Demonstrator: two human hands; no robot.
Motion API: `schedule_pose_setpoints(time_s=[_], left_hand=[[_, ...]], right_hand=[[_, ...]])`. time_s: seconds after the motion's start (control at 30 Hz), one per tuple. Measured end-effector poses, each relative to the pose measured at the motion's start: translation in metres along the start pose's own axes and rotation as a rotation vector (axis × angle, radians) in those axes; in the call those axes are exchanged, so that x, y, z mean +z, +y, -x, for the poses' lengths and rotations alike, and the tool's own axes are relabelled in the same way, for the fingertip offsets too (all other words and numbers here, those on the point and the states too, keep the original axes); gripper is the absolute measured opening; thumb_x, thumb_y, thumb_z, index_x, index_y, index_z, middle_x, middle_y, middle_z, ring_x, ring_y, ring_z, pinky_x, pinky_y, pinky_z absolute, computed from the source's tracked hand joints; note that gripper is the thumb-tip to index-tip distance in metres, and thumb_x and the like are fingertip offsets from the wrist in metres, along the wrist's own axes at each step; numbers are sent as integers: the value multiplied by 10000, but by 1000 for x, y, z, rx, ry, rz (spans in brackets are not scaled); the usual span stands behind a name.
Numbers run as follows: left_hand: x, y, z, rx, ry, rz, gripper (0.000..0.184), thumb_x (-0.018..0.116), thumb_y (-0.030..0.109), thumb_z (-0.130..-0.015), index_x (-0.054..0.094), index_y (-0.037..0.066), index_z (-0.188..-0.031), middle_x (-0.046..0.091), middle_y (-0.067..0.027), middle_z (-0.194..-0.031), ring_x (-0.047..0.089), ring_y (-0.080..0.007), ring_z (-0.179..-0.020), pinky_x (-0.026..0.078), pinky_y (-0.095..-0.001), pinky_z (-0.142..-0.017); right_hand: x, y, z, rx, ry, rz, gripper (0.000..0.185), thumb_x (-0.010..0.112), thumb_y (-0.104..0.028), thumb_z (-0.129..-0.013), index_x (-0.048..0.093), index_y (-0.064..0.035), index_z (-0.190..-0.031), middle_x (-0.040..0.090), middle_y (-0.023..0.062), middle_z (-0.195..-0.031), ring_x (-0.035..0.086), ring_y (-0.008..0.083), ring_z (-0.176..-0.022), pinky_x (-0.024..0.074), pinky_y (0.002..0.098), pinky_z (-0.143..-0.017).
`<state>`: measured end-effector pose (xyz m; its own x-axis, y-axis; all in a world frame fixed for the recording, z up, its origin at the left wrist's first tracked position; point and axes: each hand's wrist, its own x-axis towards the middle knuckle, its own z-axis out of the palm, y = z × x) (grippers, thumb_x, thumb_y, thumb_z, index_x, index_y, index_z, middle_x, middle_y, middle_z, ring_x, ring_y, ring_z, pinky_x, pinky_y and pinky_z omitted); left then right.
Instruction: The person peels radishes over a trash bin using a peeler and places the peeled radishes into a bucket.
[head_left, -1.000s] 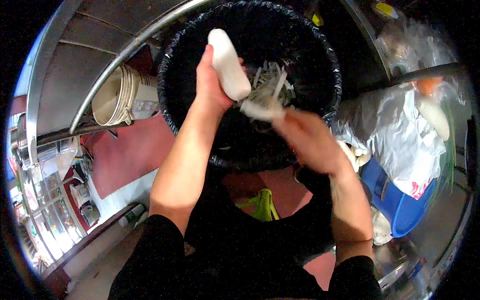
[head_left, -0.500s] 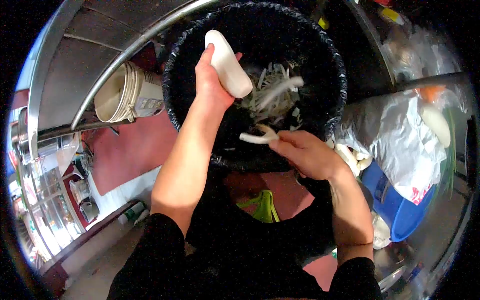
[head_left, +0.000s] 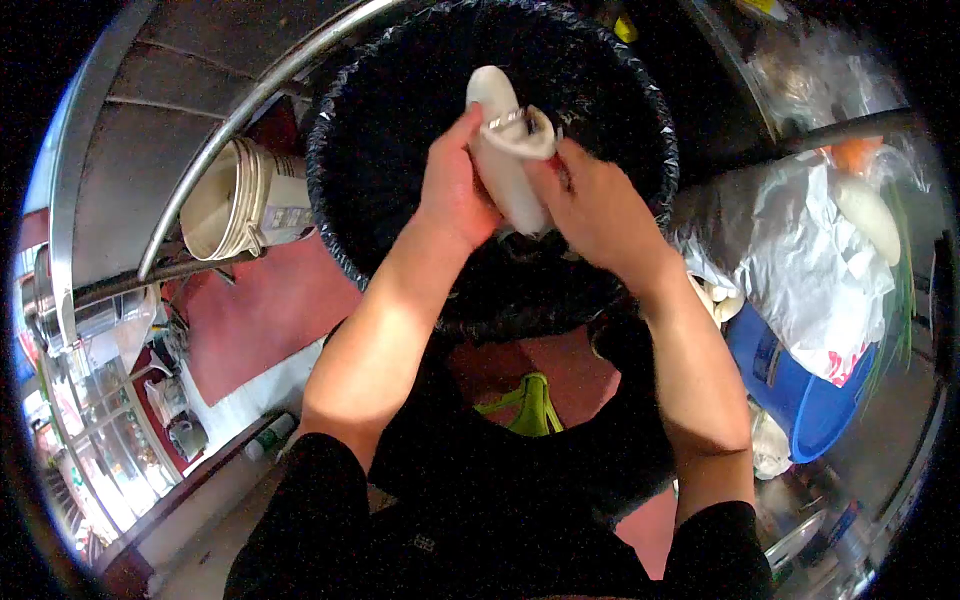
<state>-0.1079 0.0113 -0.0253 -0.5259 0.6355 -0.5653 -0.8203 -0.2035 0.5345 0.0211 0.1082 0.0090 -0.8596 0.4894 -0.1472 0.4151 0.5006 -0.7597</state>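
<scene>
My left hand (head_left: 458, 185) is wrapped round a pale white radish (head_left: 522, 205), held tilted over a bin lined with a black bag (head_left: 318, 190). In my right hand (head_left: 608, 210) is a white Y-shaped peeler (head_left: 530, 150), its head lying across the upper part of the radish. Motion blurs the right fingers and the peeler a little. Both hands are above the bin's opening, and they hide most of what lies in it.
A beige bucket (head_left: 222, 205) lies on its side at the left, behind a curved metal rail (head_left: 215, 140). On the right are a blue tub (head_left: 815, 400), a plastic bag (head_left: 800, 260) and another long white radish (head_left: 868, 220). Below the bin shows a yellow-green object (head_left: 535, 408).
My right hand has risen and brought the peeler from beside the radish onto it. The left hand has shifted right with the radish. A blurred strip falling into the bin is gone from view.
</scene>
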Motion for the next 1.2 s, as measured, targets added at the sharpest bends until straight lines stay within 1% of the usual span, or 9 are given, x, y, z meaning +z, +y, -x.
schedule_pose_setpoints(time_s=[0.2, 0.37, 0.43, 0.57, 0.77, 0.83, 0.93, 1.03, 1.2], left_hand=[[-28, 54, -16, 189, 248, 114, 466, 481, 425, -957, 524, 21, -1185, 612, -164, -996, 605, -345, -925, 499, -517, -857], [-11, 47, 7, 89, -21, -215, 539, 570, 418, -908, 510, -12, -1227, 629, -174, -1004, 638, -315, -908, 528, -474, -813], [-6, 39, 12, -40, -174, -377, 522, 593, 391, -912, 507, 9, -1257, 639, -167, -1016, 650, -290, -881, 553, -440, -772], [3, 19, 24, -150, -371, -705, 597, 622, 370, -922, 411, 76, -1396, 631, -149, -1068, 672, -248, -772, 576, -363, -673], [5, 45, 28, -200, -479, -493, 525, 548, 253, -962, 391, 84, -1434, 618, -181, -1211, 692, -308, -793, 595, -404, -676], [10, 57, 34, -122, -526, -253, 754, 348, 642, -918, 452, 69, -1397, 539, -214, -1339, 634, -408, -994, 526, -449, -746], [-4, 60, 18, -43, -647, -80, 808, 234, 671, -920, 409, 52, -1408, 568, -172, -1277, 575, -322, -1086, 483, -407, -832], [9, 37, 15, 237, -444, -397, 608, 421, 506, -959, 435, 67, -1379, 579, -111, -1242, 558, -239, -1072, 460, -383, -843], [22, 15, 11, 196, -274, -112, 504, 589, 361, -906, 499, 39, -1284, 644, -132, -1065, 609, -257, -955, 485, -409, -865]], right_hand=[[-26, 9, 48, -212, -709, 75, 326, 556, -322, -961, 612, -3, -1007, 658, 145, -759, 638, 339, -673, 480, 393, -629], [-48, 2, 29, 350, -113, -441, 300, 672, -317, -915, 637, -33, -1006, 559, -31, -718, 494, 60, -654, 410, 250, -566], [-30, 25, 9, 261, 102, -614, 307, 709, -302, -894, 625, -41, -1034, 543, -40, -707, 468, 42, -654, 385, 234, -556], [-23, 23, -7, 214, 150, -980, 256, 746, -257, -863, 612, -61, -959, 583, -39, -766, 492, 67, -657, 402, 244, -573], [-22, 46, -6, 271, 121, -1282, 173, 700, -190, -884, 615, -69, -973, 629, 5, -803, 594, 144, -701, 477, 264, -646], [-35, 17, 6, 232, 83, -1358, 174, 678, -191, -898, 615, -72, -1008, 651, 29, -884, 632, 177, -825, 521, 301, -749], [-28, 9, 6, 344, 323, -1536, 231, 668, -192, -905, 599, -41, -1065, 652, 73, -1086, 602, 207, -1029, 525, 413, -894], [-7, -5, 14, 288, 261, -1532, 274, 617, -200, -942, 585, -1, -1127, 635, 109, -1132, 617, 256, -1059, 517, 392, -961], [21, -22, 19, 320, 116, -1422, 297, 580, -241, -967, 552, -7, -1148, 638, 130, -1083, 663, 236, -934, 557, 358, -857]])
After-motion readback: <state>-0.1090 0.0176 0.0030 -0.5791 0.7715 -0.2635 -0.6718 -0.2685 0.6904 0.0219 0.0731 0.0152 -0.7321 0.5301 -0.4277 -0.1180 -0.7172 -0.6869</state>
